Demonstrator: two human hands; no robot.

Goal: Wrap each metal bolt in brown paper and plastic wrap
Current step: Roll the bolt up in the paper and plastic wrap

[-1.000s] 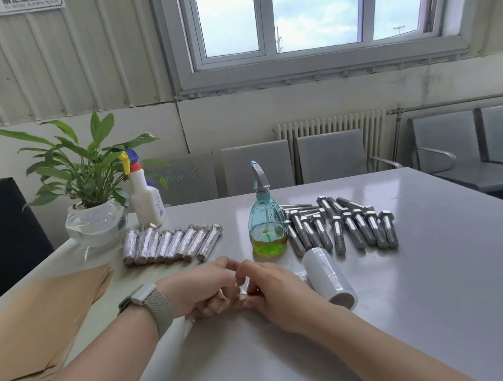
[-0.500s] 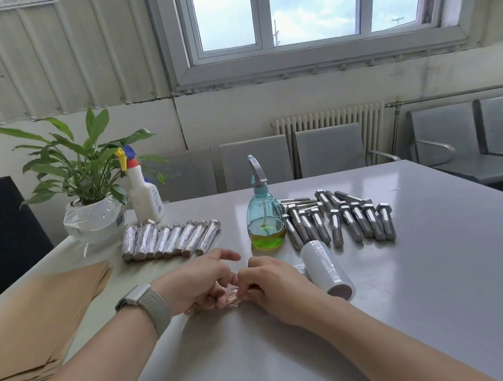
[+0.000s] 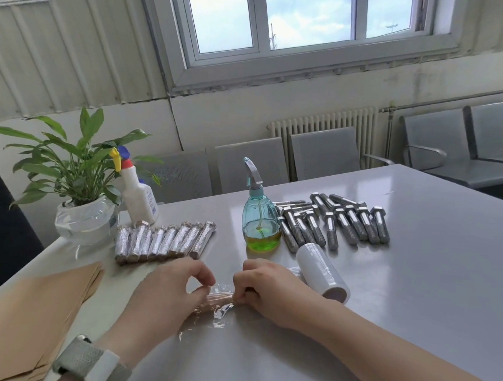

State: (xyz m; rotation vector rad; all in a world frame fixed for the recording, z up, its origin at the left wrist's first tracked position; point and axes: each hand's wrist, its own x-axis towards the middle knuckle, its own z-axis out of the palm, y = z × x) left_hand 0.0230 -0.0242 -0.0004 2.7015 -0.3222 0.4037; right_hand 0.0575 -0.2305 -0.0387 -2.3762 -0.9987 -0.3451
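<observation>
A bolt wrapped in brown paper lies on the grey table between my hands, with loose plastic wrap around it. My left hand pinches its left end and my right hand pinches its right end. A white roll of plastic wrap lies just right of my right hand. Several wrapped bolts sit in a row at the back left. Several bare metal bolts lie at the back right. A stack of brown paper sheets lies at the left edge.
A teal spray bottle with green liquid stands between the two bolt groups. A white spray bottle and a potted plant in a glass bowl stand at the back left. Grey chairs line the far table edge.
My hands have drawn a little apart, showing the paper-wrapped bolt and crinkled plastic wrap between them. The view has shifted down slightly.
</observation>
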